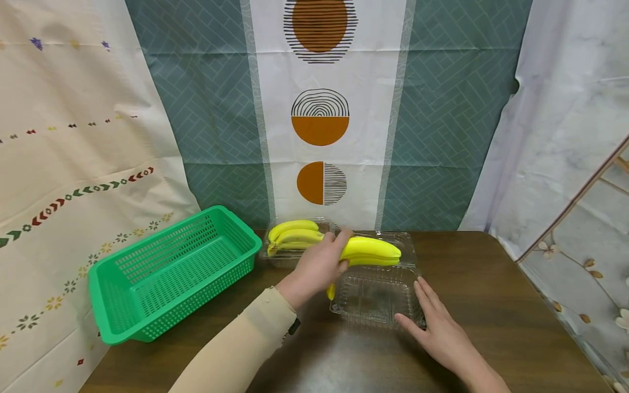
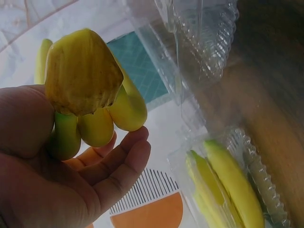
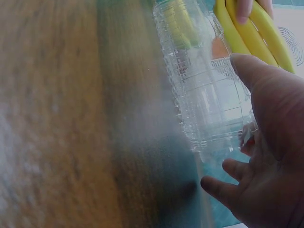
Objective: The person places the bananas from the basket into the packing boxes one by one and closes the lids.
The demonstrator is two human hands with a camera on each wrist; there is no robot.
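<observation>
My left hand (image 1: pixel 320 268) grips a bunch of yellow bananas (image 1: pixel 372 250) by its stem end, above an open clear plastic clamshell box (image 1: pixel 375 297). In the left wrist view the blunt stem (image 2: pixel 84 71) faces the camera, with thumb and fingers around the bunch. My right hand (image 1: pixel 442 330) is at the box's right side, its fingers extended along the edge and the thumb near the front corner. Behind and to the left, a second clear box holds more bananas (image 1: pixel 293 226). A small yellow tip (image 1: pixel 331 291) shows below my left hand.
A green perforated plastic basket (image 1: pixel 196 286) stands on the left of the brown wooden table (image 1: pixel 491 284). Patterned cloths (image 1: pixel 216 98) hang behind the table and on both sides.
</observation>
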